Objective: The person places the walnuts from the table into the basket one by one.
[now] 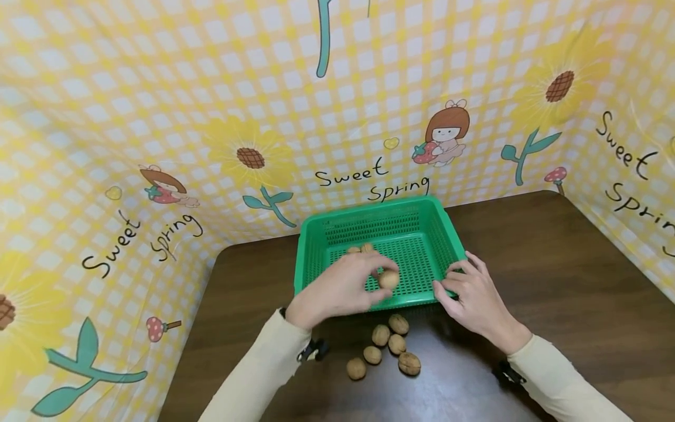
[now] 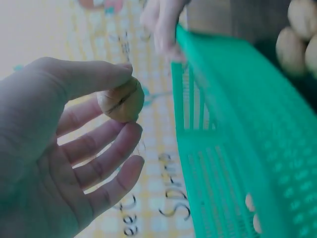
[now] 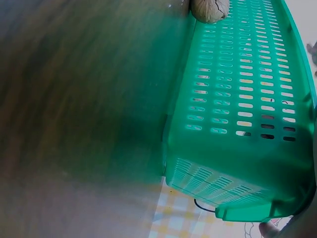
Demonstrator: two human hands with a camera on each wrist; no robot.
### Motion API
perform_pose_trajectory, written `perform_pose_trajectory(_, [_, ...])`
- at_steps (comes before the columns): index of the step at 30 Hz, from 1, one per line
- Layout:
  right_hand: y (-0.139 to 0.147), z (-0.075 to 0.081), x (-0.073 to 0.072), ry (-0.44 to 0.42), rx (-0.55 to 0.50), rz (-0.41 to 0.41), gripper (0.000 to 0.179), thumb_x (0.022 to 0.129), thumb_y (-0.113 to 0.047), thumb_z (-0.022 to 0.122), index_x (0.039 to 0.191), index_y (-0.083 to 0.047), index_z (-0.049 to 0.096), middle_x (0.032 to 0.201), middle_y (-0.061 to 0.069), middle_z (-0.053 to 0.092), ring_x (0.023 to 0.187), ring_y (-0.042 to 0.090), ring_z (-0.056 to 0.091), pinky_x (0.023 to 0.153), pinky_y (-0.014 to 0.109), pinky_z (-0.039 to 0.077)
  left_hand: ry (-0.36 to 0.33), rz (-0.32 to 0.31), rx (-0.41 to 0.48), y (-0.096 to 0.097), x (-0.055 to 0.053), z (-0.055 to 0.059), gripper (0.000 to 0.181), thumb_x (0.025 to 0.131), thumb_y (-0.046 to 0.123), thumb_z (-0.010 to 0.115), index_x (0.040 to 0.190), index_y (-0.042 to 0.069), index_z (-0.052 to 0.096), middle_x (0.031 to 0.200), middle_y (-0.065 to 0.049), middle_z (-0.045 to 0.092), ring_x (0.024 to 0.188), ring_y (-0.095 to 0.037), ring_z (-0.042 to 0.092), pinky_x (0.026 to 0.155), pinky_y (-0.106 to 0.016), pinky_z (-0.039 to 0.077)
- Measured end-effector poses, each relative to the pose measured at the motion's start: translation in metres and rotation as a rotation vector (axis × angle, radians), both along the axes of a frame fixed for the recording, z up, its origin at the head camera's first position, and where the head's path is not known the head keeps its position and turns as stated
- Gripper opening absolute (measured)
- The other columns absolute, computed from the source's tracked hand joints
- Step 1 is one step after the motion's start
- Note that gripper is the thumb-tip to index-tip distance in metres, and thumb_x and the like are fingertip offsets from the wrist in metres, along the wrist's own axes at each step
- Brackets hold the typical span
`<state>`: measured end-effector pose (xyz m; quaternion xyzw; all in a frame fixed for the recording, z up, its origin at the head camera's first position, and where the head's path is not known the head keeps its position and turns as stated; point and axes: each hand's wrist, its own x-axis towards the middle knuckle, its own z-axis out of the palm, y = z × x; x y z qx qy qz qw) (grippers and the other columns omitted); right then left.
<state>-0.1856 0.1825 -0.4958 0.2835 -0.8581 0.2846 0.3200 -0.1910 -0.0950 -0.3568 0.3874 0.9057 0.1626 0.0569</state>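
Observation:
Between thumb and fingertips, my left hand (image 1: 343,285) pinches a walnut (image 1: 388,279) above the near side of a green plastic basket (image 1: 413,302). In the left wrist view that walnut (image 2: 121,100) shows its seam, and the other fingers are loosely bent. My right hand (image 1: 477,299) grips the basket's rim at its near right corner, thumb on the front side and fingers over the right side. Inside the basket, at the left, lie walnuts (image 1: 367,248), partly hidden behind my left hand.
Several loose walnuts (image 1: 397,344) lie on the dark wooden table (image 1: 253,305) just in front of the basket. One walnut (image 3: 210,9) shows beside the basket's wall in the right wrist view. A checked yellow cloth (image 1: 348,117) hangs behind the basket and along both sides.

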Motion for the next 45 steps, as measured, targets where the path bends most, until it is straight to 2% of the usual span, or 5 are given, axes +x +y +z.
perform_pose_trajectory(10, [0.001, -0.002, -0.003, -0.017, 0.01, -0.009, 0.03, 0.093, -0.012, 0.071, 0.065, -0.019, 0.077, 0.069, -0.006, 0.074, 0.094, 0.026, 0.066, 0.114, 0.071, 0.036, -0.124, 0.185, 0.029, -0.001, -0.08, -0.016, 0.038, 0.101, 0.028, 0.077, 0.139, 0.024, 0.07, 0.125, 0.002, 0.073, 0.097, -0.013, 0.068, 0.082, -0.036, 0.058])
perform_pose_trajectory(15, [0.002, -0.001, -0.002, -0.011, 0.013, -0.004, 0.03, 0.093, -0.011, 0.072, 0.064, -0.019, 0.076, 0.068, -0.006, 0.074, 0.093, 0.025, 0.066, 0.114, 0.071, 0.036, -0.168, 0.227, 0.01, 0.003, -0.104, -0.029, 0.038, 0.103, 0.028, 0.073, 0.14, 0.023, 0.069, 0.132, 0.0, 0.071, 0.083, -0.015, 0.062, 0.081, -0.035, 0.053])
perform_pose_trajectory(27, [0.004, 0.012, 0.003, -0.056, 0.099, -0.023, 0.024, 0.094, -0.018, 0.074, 0.071, -0.018, 0.079, 0.074, -0.006, 0.075, 0.093, 0.023, 0.068, 0.114, 0.07, 0.039, -0.314, 0.254, -0.097, 0.007, -0.127, -0.05, 0.043, 0.107, 0.025, 0.068, 0.148, 0.013, 0.064, 0.149, -0.008, 0.065, 0.136, -0.028, 0.061, 0.11, -0.048, 0.053])
perform_pose_trajectory(35, [0.008, 0.033, 0.015, -0.012, 0.188, -0.022, 0.012, 0.084, -0.033, 0.087, 0.082, -0.021, 0.082, 0.087, -0.006, 0.079, 0.09, 0.021, 0.071, 0.097, 0.054, 0.056, -0.306, 0.197, -0.138, 0.004, -0.133, -0.078, 0.013, 0.108, 0.018, 0.066, 0.096, 0.013, 0.068, 0.092, -0.003, 0.056, 0.078, -0.017, 0.044, 0.076, -0.036, 0.037])
perform_pose_trajectory(45, [0.011, 0.047, 0.023, 0.027, 0.252, 0.023, 0.019, 0.076, -0.035, 0.095, 0.086, -0.022, 0.085, 0.087, -0.007, 0.079, 0.081, 0.014, 0.071, 0.079, 0.045, 0.061, -0.259, 0.203, -0.144, 0.002, -0.138, -0.088, 0.033, 0.108, 0.016, 0.064, 0.079, 0.018, 0.048, 0.075, 0.0, 0.037, 0.068, -0.016, 0.03, 0.072, -0.035, 0.03])
